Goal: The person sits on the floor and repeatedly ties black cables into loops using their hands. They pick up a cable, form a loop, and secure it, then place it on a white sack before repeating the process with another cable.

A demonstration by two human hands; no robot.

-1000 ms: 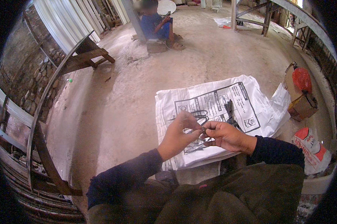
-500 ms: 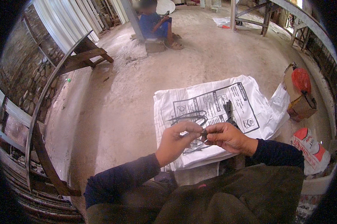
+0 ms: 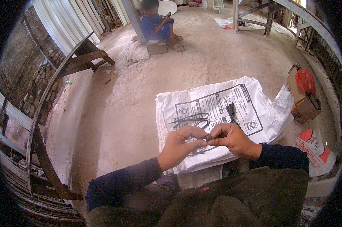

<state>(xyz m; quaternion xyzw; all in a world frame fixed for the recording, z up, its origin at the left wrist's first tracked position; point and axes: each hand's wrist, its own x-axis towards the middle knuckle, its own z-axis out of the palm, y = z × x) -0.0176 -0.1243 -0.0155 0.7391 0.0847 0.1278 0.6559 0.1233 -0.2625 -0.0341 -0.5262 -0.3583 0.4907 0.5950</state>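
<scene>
Over a white printed sack [image 3: 165, 104] on the floor, my two hands meet at the fingertips. A small dark piece [image 3: 208, 137] is pinched between them; its exact kind is too small to make out. My left hand [image 3: 181, 146] grips it from one side with thumb and forefinger. From the other side my right hand [image 3: 235, 140] pinches it, with the remaining fingers curled in. Thin black strips [image 3: 201, 118] lie loosely curved on the sack just beyond my left hand. A bunch of black strips [image 3: 231, 109] rests beyond my right hand, its near end hidden behind the fingers.
At right stand a cardboard box [image 3: 307, 110] with a red plastic bag [image 3: 305, 81] and a red-and-white sack [image 3: 315, 155]. A person in blue [image 3: 156, 27] sits by a post ahead. Wooden frames [image 3: 85, 56] line the left; a table [image 3: 269, 17] stands far right.
My fingers have shifted slightly around the dark piece, the right hand's fingers curling closer and its knuckles rising a little. The sack and strips stay put.
</scene>
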